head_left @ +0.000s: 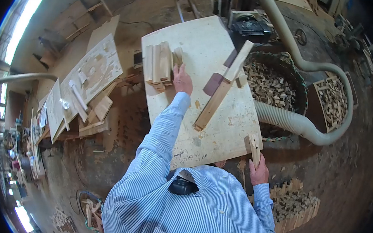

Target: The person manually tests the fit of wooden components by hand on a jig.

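Note:
On the pale plywood tabletop (184, 147), my left hand (183, 80) reaches to the far left. Its fingers close on the near end of a short wooden block (178, 56), partly hidden by them. Just left of that block lies a stack of wooden pieces (157, 64), side by side and layered. My right hand (259, 171) grips a wooden piece with dark holes (254, 150) at the table's near right corner. Between the hands, a long wooden bar (216, 103) lies at a slant across a dark reddish patch (213, 83).
A large basket of wood offcuts (270, 86) stands right of the table, with a thick ribbed hose (289, 120) curving past it. Near my right elbow is a crate of small blocks (297, 208). A machine (249, 26) stands behind; plywood sheets (94, 72) lie left.

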Demonstrator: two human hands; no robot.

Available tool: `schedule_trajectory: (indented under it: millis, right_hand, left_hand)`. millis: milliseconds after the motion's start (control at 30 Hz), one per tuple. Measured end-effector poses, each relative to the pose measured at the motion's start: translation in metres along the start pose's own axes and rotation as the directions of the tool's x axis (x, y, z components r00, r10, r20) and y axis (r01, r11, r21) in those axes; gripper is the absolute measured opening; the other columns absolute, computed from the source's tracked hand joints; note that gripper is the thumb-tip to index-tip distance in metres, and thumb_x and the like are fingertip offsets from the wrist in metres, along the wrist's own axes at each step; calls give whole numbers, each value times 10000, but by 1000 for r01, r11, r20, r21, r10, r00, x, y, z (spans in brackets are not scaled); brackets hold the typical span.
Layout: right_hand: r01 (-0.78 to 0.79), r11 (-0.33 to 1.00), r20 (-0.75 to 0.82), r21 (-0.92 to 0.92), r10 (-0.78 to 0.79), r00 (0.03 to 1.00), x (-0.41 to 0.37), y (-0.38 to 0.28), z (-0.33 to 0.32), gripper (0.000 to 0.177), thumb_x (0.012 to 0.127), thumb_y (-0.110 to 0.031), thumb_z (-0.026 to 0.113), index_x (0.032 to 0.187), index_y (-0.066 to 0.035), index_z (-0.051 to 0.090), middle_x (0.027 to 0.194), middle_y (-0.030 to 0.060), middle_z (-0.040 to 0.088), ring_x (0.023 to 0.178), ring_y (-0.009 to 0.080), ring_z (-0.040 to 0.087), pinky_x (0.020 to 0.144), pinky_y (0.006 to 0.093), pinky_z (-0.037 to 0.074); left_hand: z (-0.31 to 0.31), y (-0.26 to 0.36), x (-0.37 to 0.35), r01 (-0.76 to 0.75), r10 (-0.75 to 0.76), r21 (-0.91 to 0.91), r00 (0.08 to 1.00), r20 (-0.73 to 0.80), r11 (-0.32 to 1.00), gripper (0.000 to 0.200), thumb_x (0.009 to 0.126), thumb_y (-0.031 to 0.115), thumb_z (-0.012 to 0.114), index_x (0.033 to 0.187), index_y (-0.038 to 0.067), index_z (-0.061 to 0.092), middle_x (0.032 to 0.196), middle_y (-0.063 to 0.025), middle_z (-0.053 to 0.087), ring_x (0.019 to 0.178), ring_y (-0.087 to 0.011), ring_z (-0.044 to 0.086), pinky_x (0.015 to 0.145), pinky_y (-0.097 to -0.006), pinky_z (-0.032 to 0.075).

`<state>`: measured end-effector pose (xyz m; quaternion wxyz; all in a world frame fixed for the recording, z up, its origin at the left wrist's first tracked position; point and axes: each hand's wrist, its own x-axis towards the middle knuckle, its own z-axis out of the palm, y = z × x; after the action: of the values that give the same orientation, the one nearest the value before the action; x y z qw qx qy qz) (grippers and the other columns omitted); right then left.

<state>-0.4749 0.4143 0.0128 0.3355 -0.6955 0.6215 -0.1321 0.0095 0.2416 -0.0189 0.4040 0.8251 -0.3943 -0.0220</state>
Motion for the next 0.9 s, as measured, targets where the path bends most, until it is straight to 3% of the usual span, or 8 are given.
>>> schedule_trajectory:
  millis: [233,367,500,567,600,667,800,900]
  right_hand:
    - [-28,998,3,-52,28,1000,0,-1,-5,618,1012,-349,686,1534,-95,474,1285,262,708,1118,467,710,932,525,584]
    - [-52,997,16,-60,53,998,-1,-4,-6,628,1010,-345,693,1540,-95,468,1302,255,707,1133,456,713,960,511,586]
    - [-66,995,19,-75,68,998,-1,-4,-8,633,1006,-342,698,1541,-95,467,1308,254,705,1139,454,712,972,507,586]
    - [-53,996,12,-76,54,998,-2,-2,-6,641,1003,-338,700,1547,-94,464,1310,254,705,1139,454,713,972,507,586]
    - [-54,996,11,-73,55,998,-2,-1,-5,641,1003,-338,700,1547,-94,464,1310,254,705,1139,454,713,972,507,586]
    - [-65,996,25,-68,67,997,0,2,-4,654,998,-331,702,1555,-91,457,1318,253,701,1142,453,711,975,506,585]
    - [-43,998,18,-39,44,999,-2,5,-3,663,994,-330,703,1560,-89,454,1330,255,694,1147,453,708,977,504,584]
    - [-29,999,10,-29,29,1000,0,4,-5,659,993,-332,702,1555,-87,461,1335,258,690,1151,452,706,975,504,584]
  left_hand:
    - [23,64,-21,-271,321,-253,929,184,929,558,920,-20,628,1466,96,609,1584,-294,490,1430,-442,531,1174,-467,473]
    - [50,74,-8,-408,451,-214,862,231,888,530,937,-18,598,1452,104,590,1598,-264,482,1353,-452,589,1135,-464,512]
    - [66,83,8,-331,426,-298,832,356,895,520,930,-11,605,1442,77,599,1583,-272,505,1396,-438,563,1177,-444,480]
    - [74,84,13,-442,507,-256,797,328,860,508,945,12,626,1448,72,589,1559,-258,531,1373,-415,592,1169,-430,490]
    - [74,84,16,-444,509,-255,795,329,859,508,945,12,626,1448,72,589,1559,-258,531,1373,-415,592,1169,-430,490]
    - [76,79,23,-164,422,-482,760,494,861,537,956,43,657,1484,65,562,1504,-253,574,1372,-379,601,1184,-400,474]
    - [71,62,22,-184,410,-512,833,372,839,500,970,114,685,1459,46,603,1365,-232,652,1276,-344,656,1129,-385,506]
    - [67,56,16,-130,182,-163,914,362,978,447,978,208,700,1392,42,677,1208,-211,696,1156,-338,685,1052,-394,533]
